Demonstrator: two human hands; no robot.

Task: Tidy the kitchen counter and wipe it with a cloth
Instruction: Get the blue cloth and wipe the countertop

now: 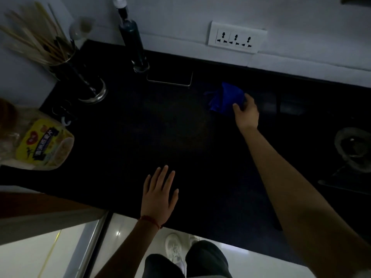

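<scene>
A crumpled blue cloth (224,98) lies on the black counter (160,133) toward the back right. My right hand (246,112) reaches across the counter, and its fingers close on the cloth's right edge. My left hand (159,194) rests flat on the counter near the front edge, fingers spread, holding nothing. A red string circles the left wrist.
A holder of chopsticks (60,57) and a tall dark bottle (133,41) stand at the back left. A yellow-labelled plastic jar (44,145) sits at the left edge. A thin metal rack (170,80) lies by the wall; a triple socket (236,38) is above. A stove burner (353,149) is right.
</scene>
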